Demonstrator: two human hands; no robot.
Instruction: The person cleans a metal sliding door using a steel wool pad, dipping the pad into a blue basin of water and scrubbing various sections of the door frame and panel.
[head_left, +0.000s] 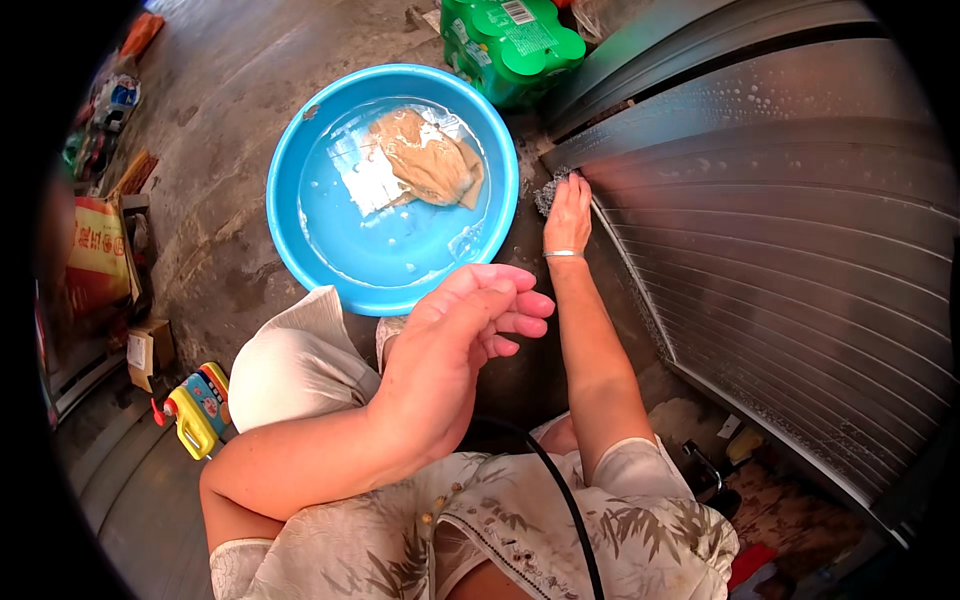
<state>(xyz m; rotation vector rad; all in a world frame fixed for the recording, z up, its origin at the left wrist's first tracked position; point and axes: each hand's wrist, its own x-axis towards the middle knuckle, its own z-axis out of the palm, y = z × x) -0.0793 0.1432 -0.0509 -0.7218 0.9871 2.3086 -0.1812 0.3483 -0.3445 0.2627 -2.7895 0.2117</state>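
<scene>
My right hand is stretched out at the lower corner of a ribbed metal shutter or panel, closed over a grey metal scouring pad beside the panel's edge. Nearer to me, my left hand hangs in the air over the near right rim of a blue plastic basin, fingers loosely curled and with nothing seen in it. Water with some suds fills the basin's bottom, and a soaked tan cloth lies in it. Water drops and foam dot the panel.
A green shrink-wrapped pack of cans stands behind the basin, against the metal frame. At the left are a yellow jug with a red cap, a small cardboard box and a red-and-yellow carton. A black cable crosses my lap.
</scene>
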